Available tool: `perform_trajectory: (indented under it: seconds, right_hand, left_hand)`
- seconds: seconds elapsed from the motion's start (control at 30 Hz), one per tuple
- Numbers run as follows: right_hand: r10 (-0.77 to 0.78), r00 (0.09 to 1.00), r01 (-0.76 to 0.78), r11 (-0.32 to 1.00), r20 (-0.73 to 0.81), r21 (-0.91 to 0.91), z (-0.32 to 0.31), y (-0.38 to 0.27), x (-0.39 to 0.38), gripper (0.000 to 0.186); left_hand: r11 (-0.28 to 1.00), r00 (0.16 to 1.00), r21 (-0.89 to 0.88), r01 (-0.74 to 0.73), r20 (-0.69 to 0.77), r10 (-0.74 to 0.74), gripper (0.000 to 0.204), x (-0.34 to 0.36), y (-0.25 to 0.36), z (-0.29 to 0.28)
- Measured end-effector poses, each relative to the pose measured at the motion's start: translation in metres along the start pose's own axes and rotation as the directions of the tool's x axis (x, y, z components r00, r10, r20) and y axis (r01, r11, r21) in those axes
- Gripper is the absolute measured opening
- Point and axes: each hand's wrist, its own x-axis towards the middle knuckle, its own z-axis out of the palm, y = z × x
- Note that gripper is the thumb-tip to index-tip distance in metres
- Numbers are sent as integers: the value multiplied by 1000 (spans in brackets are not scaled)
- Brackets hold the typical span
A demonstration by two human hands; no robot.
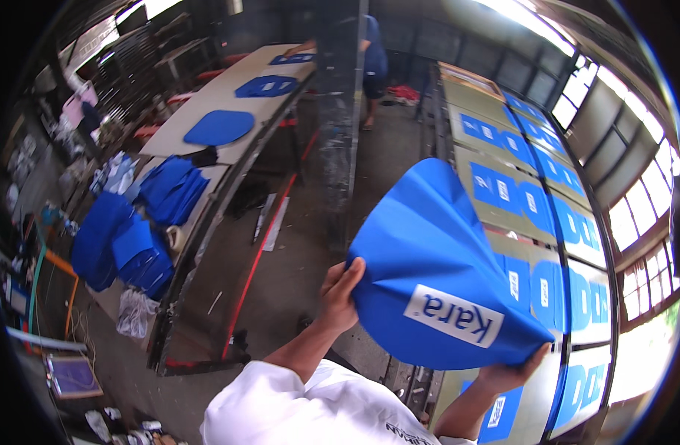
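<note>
A large blue fabric piece [421, 245], rounded in outline and bearing a white printed patch, is held up in front of me. Its surface is creased and sags between my hands. My left hand [341, 293] grips its left edge, thumb on the near face and the other fingers mostly hidden. At the lower right corner, my right hand [507, 377] has hold of the edge, its fingers partly behind the cloth. The piece hangs in the air over the near side of the right-hand table [462, 167], covering part of the blue panels laid there.
Blue panels [581, 230] lie in rows on the right-hand table. A long table [177, 137] at left carries flat blue pieces [220, 127] and blue fabric stacks [173, 189]. Between them stands a dark post [336, 133]. A person [373, 52] is partly hidden behind it.
</note>
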Motion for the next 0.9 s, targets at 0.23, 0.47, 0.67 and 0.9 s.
perform_trajectory:
  seconds: [0.23, 0.47, 0.67, 0.9]
  right_hand:
    - [307, 951, -306, 951, 35, -40, 92, 217, 4, 46]
    - [544, 789, -593, 796, -285, -123, 174, 400, -2, 36]
    - [714, 618, -779, 613, -329, -133, 205, 505, 6, 37]
    - [743, 627, -778, 614, -234, -136, 249, 591, 67, 35]
  left_hand:
    - [484, 620, -684, 546, -59, -782, 26, 94, -32, -162]
    - [520, 565, -633, 573, -155, -810, 23, 170, -118, -296]
    - [526, 411, -530, 665, -329, -850, 26, 205, -163, -368]
    - [583, 337, -425, 692, -524, -782, 42, 247, -239, -376]
